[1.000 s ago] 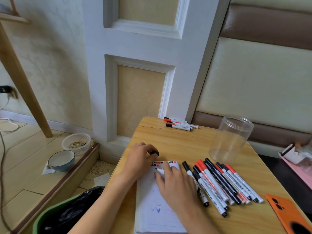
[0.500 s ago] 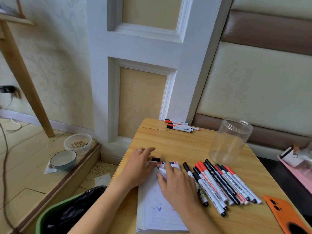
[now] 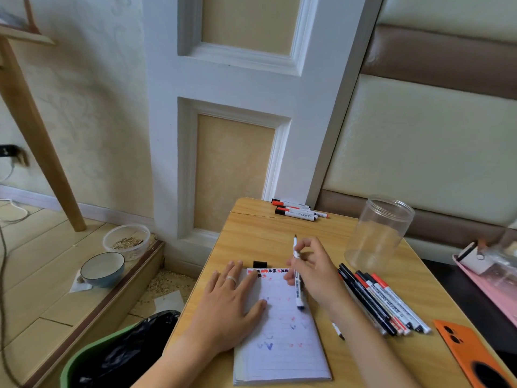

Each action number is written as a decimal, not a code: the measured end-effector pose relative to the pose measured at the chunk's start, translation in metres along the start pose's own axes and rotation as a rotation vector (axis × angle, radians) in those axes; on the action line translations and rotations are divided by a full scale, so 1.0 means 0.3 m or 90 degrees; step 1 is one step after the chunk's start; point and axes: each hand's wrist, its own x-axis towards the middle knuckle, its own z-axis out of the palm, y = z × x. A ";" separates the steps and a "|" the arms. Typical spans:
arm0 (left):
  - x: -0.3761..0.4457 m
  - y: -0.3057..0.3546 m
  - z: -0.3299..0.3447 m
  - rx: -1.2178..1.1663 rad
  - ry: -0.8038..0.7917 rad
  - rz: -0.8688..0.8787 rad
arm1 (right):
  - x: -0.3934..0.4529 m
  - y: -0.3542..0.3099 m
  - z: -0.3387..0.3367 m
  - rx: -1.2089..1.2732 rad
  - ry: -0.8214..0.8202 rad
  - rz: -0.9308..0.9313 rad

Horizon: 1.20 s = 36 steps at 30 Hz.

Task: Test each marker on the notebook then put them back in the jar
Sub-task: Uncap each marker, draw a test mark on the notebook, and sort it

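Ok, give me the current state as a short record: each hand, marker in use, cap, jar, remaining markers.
left hand: flat on the notebook, fingers straight, holding it down
right hand: grips an uncapped marker above the page, thin tip pointing up and away
cap: black, on the table just beyond the notebook
jar: clear, upright, open, no markers inside
marker row: capped, lying right of the notebook
far markers: small group at the table's back edge
page: blue and red test marks
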 end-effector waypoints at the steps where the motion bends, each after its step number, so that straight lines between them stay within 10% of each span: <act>1: -0.004 0.000 -0.004 -0.002 0.006 0.000 | 0.009 -0.004 -0.006 0.111 -0.015 0.023; 6: -0.011 0.008 -0.019 -0.017 0.030 0.005 | 0.051 0.026 -0.005 0.510 -0.125 0.094; 13: -0.011 0.006 -0.007 -0.039 0.038 0.007 | 0.086 0.075 0.077 0.175 -0.026 0.020; 36: -0.015 0.009 -0.024 0.006 0.039 0.071 | 0.087 0.134 0.114 0.001 0.025 0.006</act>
